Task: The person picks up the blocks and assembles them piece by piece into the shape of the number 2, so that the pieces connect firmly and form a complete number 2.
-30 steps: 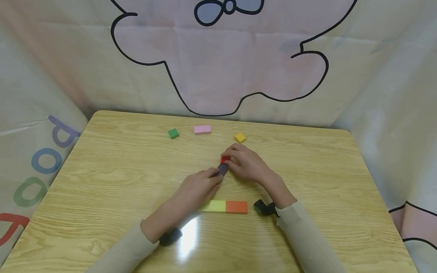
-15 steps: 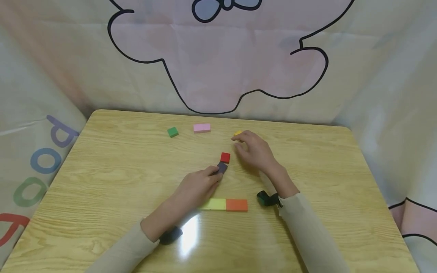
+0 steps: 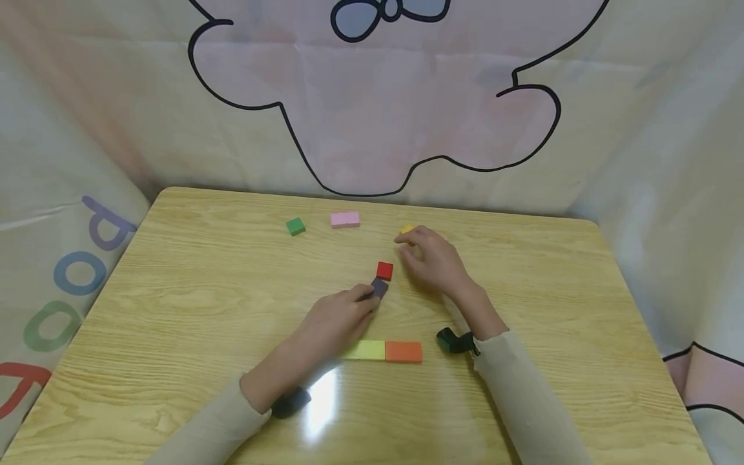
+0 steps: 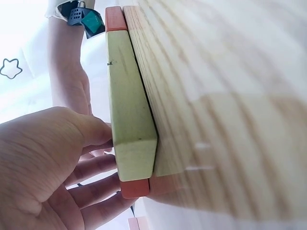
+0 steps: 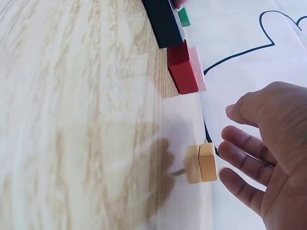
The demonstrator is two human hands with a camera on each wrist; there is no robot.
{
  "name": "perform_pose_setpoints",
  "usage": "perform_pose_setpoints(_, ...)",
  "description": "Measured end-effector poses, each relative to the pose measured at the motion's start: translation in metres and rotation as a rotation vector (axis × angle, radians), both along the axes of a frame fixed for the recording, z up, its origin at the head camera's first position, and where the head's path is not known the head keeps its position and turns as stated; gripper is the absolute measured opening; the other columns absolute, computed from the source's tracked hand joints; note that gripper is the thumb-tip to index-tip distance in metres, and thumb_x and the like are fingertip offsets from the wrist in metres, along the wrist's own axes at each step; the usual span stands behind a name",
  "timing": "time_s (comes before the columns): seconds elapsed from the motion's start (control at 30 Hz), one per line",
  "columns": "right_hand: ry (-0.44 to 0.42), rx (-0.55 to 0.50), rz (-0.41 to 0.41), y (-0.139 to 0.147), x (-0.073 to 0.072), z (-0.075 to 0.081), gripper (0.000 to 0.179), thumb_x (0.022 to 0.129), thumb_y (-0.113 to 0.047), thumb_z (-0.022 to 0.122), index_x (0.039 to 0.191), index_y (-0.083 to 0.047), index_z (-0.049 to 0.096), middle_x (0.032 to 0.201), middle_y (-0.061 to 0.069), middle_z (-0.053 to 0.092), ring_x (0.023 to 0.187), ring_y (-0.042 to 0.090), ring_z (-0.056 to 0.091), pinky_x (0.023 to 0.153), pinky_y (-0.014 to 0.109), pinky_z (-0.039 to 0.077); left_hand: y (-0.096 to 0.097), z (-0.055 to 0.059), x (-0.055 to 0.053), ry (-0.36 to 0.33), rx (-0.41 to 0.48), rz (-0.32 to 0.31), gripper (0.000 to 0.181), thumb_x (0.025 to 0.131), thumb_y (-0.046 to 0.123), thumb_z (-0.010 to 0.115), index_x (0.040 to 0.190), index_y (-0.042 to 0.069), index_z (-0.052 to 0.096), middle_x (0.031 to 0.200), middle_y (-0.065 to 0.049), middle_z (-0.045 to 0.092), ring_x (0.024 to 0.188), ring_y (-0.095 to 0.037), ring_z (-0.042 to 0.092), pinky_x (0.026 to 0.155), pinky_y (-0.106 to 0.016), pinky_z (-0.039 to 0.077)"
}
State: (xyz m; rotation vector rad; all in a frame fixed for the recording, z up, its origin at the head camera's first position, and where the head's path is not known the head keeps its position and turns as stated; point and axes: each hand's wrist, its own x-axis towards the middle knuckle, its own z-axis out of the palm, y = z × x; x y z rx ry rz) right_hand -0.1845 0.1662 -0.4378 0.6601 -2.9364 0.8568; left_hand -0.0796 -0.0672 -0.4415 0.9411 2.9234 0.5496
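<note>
My left hand [image 3: 337,320] pinches a dark grey block [image 3: 379,288] lying slanted near the table's middle. Just past its far end sits a red block [image 3: 385,270]; in the right wrist view, the dark block [image 5: 165,24] is close against the red block [image 5: 182,72]. My right hand [image 3: 433,258] hovers right of the red block with loosely bent fingers, holding nothing. Its fingers partly hide a small yellow block [image 3: 406,228] beyond. The right wrist view shows that yellow block [image 5: 207,163] apart from the fingertips [image 5: 228,175].
Nearer the body lie a yellow-green block [image 3: 369,351] and an orange block [image 3: 403,352], end to end, partly behind the left hand. Towards the back edge are a green block [image 3: 295,227] and a pink block [image 3: 345,219]. A printed cloth [image 3: 372,116] hangs behind the table.
My right hand has let go of the red block and moved away towards the yellow block, then stayed there. The left hand keeps its place on the dark grey block.
</note>
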Motion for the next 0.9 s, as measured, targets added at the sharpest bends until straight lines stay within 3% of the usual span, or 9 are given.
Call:
perform_pose_setpoints(0.43, 0.034, 0.014, -0.045, 0.001, -0.006, 0.001, 0.026, 0.102, -0.017, 0.069, 0.125, -0.008, 0.076, 0.127, 0.015, 0.07, 0.12, 0.035, 0.067, 0.096, 0.054, 0.058, -0.001, -0.001, 0.0, 0.004, 0.016, -0.008, 0.032, 0.106, 0.025, 0.066, 0.134, 0.013, 0.074, 0.14, -0.008, 0.069, 0.119, -0.023, 0.074, 0.096, -0.038, 0.063)
perform_pose_setpoints(0.9, 0.016, 0.007, -0.125, -0.002, -0.012, -0.004, 0.03, 0.102, -0.018, 0.069, 0.129, -0.006, 0.073, 0.135, 0.019, 0.063, 0.122, 0.038, 0.062, 0.101, 0.054, 0.054, -0.002, 0.0, 0.001, -0.022, 0.015, 0.005, 0.034, 0.106, 0.026, 0.066, 0.137, 0.014, 0.073, 0.141, -0.007, 0.068, 0.122, -0.021, 0.072, 0.099, -0.037, 0.062)
